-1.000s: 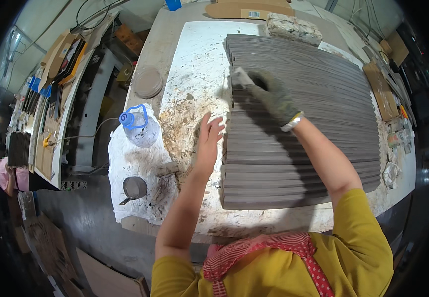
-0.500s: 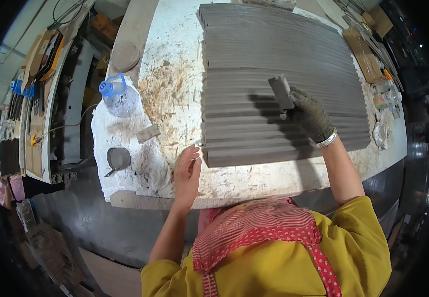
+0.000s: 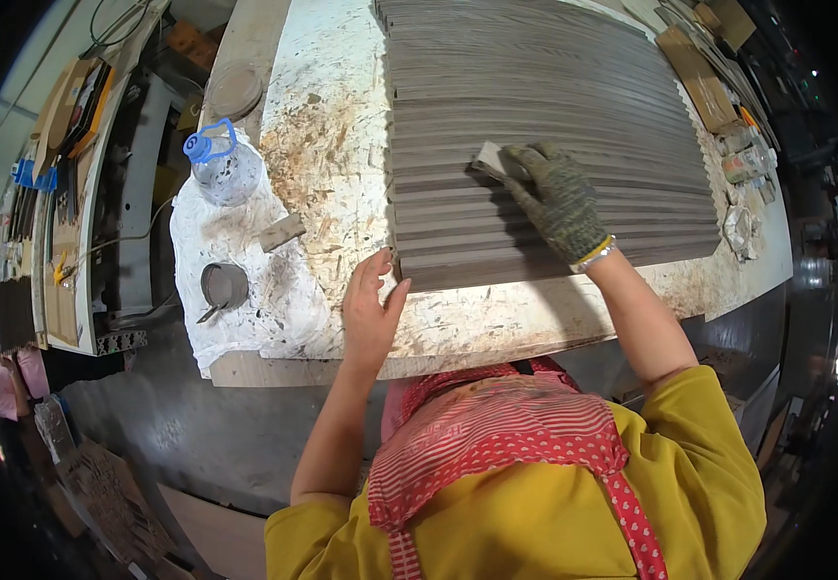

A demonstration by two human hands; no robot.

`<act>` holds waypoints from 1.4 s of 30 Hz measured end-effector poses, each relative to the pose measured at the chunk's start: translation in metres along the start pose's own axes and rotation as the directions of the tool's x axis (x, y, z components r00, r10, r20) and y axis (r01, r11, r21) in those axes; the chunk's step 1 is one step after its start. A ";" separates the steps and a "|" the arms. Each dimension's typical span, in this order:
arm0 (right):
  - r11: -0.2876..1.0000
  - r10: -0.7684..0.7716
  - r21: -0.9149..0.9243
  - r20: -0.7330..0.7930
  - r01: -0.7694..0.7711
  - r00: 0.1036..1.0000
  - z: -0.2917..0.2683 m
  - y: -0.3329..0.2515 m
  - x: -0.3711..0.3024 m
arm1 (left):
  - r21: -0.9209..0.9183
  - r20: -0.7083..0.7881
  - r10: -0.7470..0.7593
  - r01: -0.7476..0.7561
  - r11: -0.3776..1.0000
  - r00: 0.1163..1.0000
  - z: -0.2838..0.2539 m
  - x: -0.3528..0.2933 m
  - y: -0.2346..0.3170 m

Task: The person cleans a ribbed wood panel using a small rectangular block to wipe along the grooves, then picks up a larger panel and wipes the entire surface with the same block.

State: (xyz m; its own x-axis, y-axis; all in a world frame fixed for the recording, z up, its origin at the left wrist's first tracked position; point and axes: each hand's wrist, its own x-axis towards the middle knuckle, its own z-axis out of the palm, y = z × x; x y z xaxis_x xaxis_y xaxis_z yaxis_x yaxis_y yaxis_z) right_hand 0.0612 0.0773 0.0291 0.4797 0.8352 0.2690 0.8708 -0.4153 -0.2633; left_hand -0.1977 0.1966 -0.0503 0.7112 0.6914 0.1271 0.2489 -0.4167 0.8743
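Grey-brown wood-grain strips (image 3: 544, 97) lie side by side, forming a wide ribbed layer on the worktable. My right hand (image 3: 559, 198), in a dark knitted glove, is closed on a small flat grey block (image 3: 489, 155) over the middle of the strips. The fingers cover part of the block, so whether it touches the strips I cannot tell. At the near left corner of the layer is my bare left hand (image 3: 370, 304), with its thumb apart from the fingers and nothing held. Its fingertips are at the strip ends.
A stained white cloth (image 3: 191, 309) at the left bears a clear jug (image 3: 228, 174) with a blue cap, a small block (image 3: 282, 232) and a round cup (image 3: 224, 286). Cardboard (image 3: 694, 82) and a clear jar (image 3: 748, 162) stand along the right edge. Shelving (image 3: 75, 213) is farther left.
My right hand has moved left and away from me with the block, which is now lower over the strips. My left hand has shifted forward to the corner, its thumb spread wider.
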 end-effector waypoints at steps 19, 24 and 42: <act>0.981 -0.038 -0.190 -0.069 0.024 0.997 -0.002 0.033 0.006 | 0.073 -0.013 0.038 -0.037 0.997 0.999 0.000 0.001 0.002; 0.946 -0.285 -0.153 0.024 0.286 0.958 0.009 -0.003 0.020 | 0.078 0.003 0.047 -0.047 0.996 0.999 0.001 0.002 0.001; 0.932 0.043 -0.362 0.009 -0.037 0.999 -0.041 0.103 -0.015 | 0.050 -0.019 0.024 -0.023 0.998 1.000 0.001 0.001 0.002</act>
State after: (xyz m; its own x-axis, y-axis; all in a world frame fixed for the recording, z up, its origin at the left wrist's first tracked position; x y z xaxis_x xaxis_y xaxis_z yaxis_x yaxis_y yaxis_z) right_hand 0.1479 0.0072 0.0358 0.5155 0.8199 0.2490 0.8327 -0.5479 0.0802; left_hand -0.1958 0.1957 -0.0493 0.7046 0.6920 0.1572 0.2646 -0.4617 0.8467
